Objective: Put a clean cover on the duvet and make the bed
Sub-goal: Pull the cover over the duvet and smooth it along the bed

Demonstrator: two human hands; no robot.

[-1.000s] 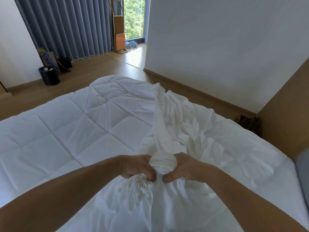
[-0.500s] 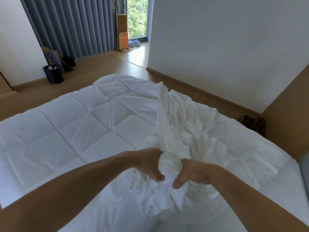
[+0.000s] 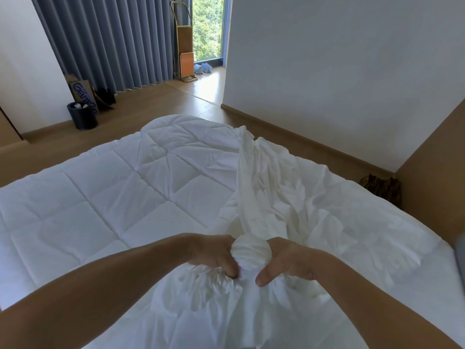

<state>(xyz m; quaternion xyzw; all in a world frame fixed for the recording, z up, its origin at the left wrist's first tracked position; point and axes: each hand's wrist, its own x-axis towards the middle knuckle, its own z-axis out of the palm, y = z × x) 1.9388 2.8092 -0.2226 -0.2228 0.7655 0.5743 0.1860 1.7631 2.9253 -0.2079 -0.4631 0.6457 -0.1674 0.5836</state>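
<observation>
A white quilted duvet (image 3: 120,205) lies spread over the bed, reaching its far corner. On its right half lies a crumpled white duvet cover (image 3: 289,192), drawn into a long rope toward me. My left hand (image 3: 214,255) and my right hand (image 3: 284,260) both grip a bunched knob of that cover at the near middle of the bed, one on each side, thumbs pointing down. Gathered folds of the cover hang below my hands.
Wooden floor surrounds the bed. A dark bin (image 3: 82,115) and a cardboard box (image 3: 81,90) stand by the grey curtains (image 3: 108,41) at the far left. A white wall (image 3: 339,71) runs along the right, with a brown headboard panel (image 3: 432,192) and a dark bundle (image 3: 381,188) beside it.
Both hands kept their grip on the bunched cover and shifted slightly away from me and to the right; more of the cover is gathered beneath them.
</observation>
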